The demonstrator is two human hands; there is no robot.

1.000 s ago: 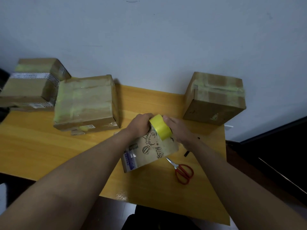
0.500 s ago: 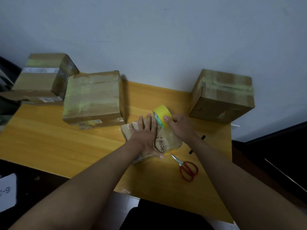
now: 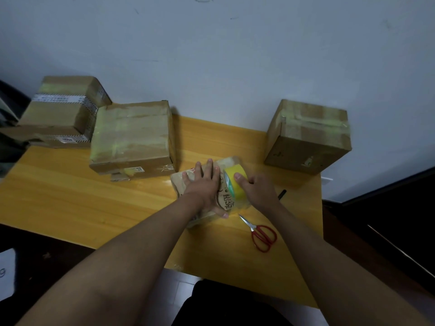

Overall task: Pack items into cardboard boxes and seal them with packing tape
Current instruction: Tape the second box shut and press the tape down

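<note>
A left hand (image 3: 204, 184), fingers flat, presses a small printed brown cardboard box (image 3: 209, 189). The right hand (image 3: 256, 190) grips a yellow packing-tape roll (image 3: 234, 182). The box looks light and likely slides; hold its top.

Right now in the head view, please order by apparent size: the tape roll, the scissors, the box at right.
1. box at right, clearly largest.
2. scissors and tape roll look similar; the roll is partly hidden, so unranked.

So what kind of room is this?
Probably a small home or office packing spot: taped boxes sit on a wooden table against a bare wall, with yellow tape and scissors.
</note>
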